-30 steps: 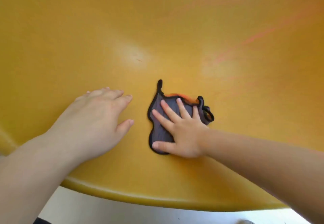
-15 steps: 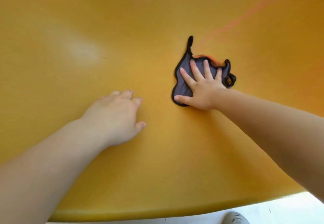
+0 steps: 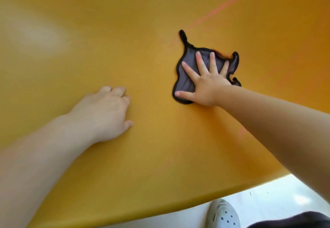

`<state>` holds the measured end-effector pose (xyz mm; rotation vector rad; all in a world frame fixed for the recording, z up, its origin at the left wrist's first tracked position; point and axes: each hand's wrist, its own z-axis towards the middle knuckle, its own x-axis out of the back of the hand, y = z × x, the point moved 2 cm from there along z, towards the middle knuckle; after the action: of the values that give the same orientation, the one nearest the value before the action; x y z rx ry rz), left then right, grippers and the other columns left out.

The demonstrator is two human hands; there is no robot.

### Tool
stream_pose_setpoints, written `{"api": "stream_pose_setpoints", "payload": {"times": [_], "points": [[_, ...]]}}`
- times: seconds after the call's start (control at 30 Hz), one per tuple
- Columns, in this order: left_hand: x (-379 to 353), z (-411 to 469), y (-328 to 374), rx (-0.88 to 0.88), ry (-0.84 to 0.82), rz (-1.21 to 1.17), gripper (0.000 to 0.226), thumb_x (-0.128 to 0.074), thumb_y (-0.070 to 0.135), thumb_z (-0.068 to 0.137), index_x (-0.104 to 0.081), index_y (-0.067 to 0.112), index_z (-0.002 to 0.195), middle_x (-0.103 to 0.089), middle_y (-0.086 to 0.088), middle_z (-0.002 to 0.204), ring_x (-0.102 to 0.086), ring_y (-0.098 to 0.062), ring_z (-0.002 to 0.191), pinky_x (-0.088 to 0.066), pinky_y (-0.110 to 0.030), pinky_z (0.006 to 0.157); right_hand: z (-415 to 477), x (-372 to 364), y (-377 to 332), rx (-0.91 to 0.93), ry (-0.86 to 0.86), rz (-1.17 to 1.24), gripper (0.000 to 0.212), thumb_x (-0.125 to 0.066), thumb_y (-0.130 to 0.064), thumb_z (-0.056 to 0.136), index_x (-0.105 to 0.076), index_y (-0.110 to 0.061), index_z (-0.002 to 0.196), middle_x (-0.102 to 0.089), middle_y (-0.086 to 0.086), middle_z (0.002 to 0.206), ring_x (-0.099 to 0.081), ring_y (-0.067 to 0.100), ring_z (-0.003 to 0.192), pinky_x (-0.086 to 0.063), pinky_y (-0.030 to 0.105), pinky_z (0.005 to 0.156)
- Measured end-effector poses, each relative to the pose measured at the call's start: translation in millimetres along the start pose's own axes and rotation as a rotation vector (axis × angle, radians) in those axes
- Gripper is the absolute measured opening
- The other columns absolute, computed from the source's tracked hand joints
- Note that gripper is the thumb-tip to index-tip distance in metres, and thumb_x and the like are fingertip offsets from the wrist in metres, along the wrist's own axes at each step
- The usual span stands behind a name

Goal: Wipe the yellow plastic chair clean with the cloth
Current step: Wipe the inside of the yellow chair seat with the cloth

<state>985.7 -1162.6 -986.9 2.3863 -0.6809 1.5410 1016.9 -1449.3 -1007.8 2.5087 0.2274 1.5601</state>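
Note:
The yellow plastic chair fills almost the whole view as one smooth curved surface. A small grey cloth with a black hem lies flat on it, right of centre. My right hand presses down on the cloth with fingers spread wide. My left hand rests on the bare yellow plastic to the left, fingers curled under, holding nothing. A hand's width of plastic separates the two hands.
The chair's rounded front edge runs across the bottom. Below it shows a pale floor, a grey clog-style shoe and a bit of dark clothing in the bottom right corner.
My right hand has slid the cloth up and to the right across the chair. My left hand stayed on the plastic, its fingers curling under. The view shifted, and a shoe now shows.

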Motion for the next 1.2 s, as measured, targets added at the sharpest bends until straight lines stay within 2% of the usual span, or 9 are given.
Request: {"api": "stream_pose_setpoints", "payload": {"times": [0.17,0.3,0.4,0.53,0.63,0.83,0.93,1.03,1.2], "points": [[3.2,-1.6,-4.0,-0.004,-0.007,0.012,0.073,-0.051,0.062,0.093,-0.039,0.017,0.150,-0.022,-0.003,0.163,-0.028,-0.028,0.145,-0.038,-0.045,0.114,-64.0,-21.1,-68.9,0.235,-0.066,0.050,0.107,-0.016,-0.096,0.076,0.025,-0.038,0.155,0.033,0.002,0.164,0.032,0.041,0.148,0.009,0.071,0.116],[5.8,-3.0,-6.6,0.000,-0.057,-0.014,0.071,-0.050,0.060,0.094,-0.040,0.016,0.149,-0.023,-0.003,0.162,-0.029,-0.029,0.144,-0.035,-0.043,0.115,-135.2,-38.5,-91.8,0.519,-0.176,0.007,0.101,-0.017,-0.098,0.073,0.030,-0.051,0.149,0.040,-0.006,0.160,0.040,0.032,0.145,0.021,0.063,0.116],[9.8,-4.9,-10.1,0.011,-0.091,-0.009,0.067,-0.050,0.059,0.095,-0.043,0.016,0.146,-0.025,-0.004,0.161,-0.031,-0.032,0.143,-0.036,-0.047,0.115,-86.7,-28.1,-33.3,0.258,-0.064,-0.057,0.106,-0.016,-0.107,0.057,0.026,-0.063,0.144,0.031,-0.008,0.165,0.029,0.032,0.151,0.009,0.070,0.117],[12.6,-15.9,-21.5,0.056,-0.151,0.063,0.062,-0.052,0.059,0.094,-0.050,0.017,0.140,-0.033,-0.003,0.156,-0.036,-0.033,0.139,-0.039,-0.050,0.111,-34.1,1.2,17.1,-0.174,-0.032,-0.026,0.122,-0.004,-0.112,0.047,0.026,-0.054,0.150,0.033,-0.002,0.165,0.028,0.040,0.150,0.004,0.077,0.114],[15.1,-27.9,-26.7,0.082,-0.187,0.111,0.069,-0.057,0.066,0.087,-0.050,0.021,0.139,-0.038,0.001,0.150,-0.040,-0.028,0.135,-0.044,-0.048,0.104,-40.7,-6.8,-32.2,-0.199,-0.054,0.126,0.128,-0.009,-0.109,0.053,0.024,-0.040,0.155,0.033,0.006,0.164,0.028,0.043,0.149,0.004,0.075,0.115],[21.2,-35.2,-17.7,0.003,-0.129,0.039,0.053,-0.068,0.048,0.085,-0.056,0.019,0.127,-0.046,-0.002,0.128,-0.045,-0.028,0.124,-0.048,-0.048,0.097,-138.7,-30.7,-130.3,0.240,-0.224,0.116,0.100,-0.010,-0.097,0.073,0.030,-0.048,0.150,0.039,-0.004,0.161,0.036,0.034,0.148,0.010,0.068,0.118],[25.9,-39.1,-13.0,-0.085,-0.139,-0.044,0.065,-0.075,0.056,0.078,-0.057,0.017,0.127,-0.046,-0.002,0.130,-0.046,-0.030,0.126,-0.049,-0.051,0.099,-132.1,-27.5,-58.3,-0.056,-0.211,0.037,0.098,-0.011,-0.102,0.066,0.024,-0.060,0.147,0.030,-0.010,0.165,0.024,0.031,0.153,0.004,0.071,0.117],[21.6,-47.1,-14.0,-0.122,-0.208,-0.073,0.085,-0.078,0.065,0.069,-0.052,0.019,0.136,-0.038,-0.004,0.149,-0.044,-0.032,0.134,-0.047,-0.051,0.104,-126.4,-15.5,15.9,-0.475,-0.203,-0.010,0.111,-0.004,-0.106,0.057,0.020,-0.054,0.152,0.028,-0.003,0.166,0.021,0.036,0.153,0.003,0.073,0.116],[7.7,-46.7,-8.1,-0.125,-0.201,0.041,0.088,-0.072,0.070,0.072,-0.048,0.021,0.140,-0.037,-0.002,0.152,-0.041,-0.030,0.136,-0.046,-0.048,0.106,-103.2,-37.3,-25.5,-0.429,-0.104,0.221,0.118,-0.008,-0.102,0.066,0.018,-0.033,0.159,0.027,0.010,0.166,0.025,0.043,0.151,0.007,0.070,0.118]]}}
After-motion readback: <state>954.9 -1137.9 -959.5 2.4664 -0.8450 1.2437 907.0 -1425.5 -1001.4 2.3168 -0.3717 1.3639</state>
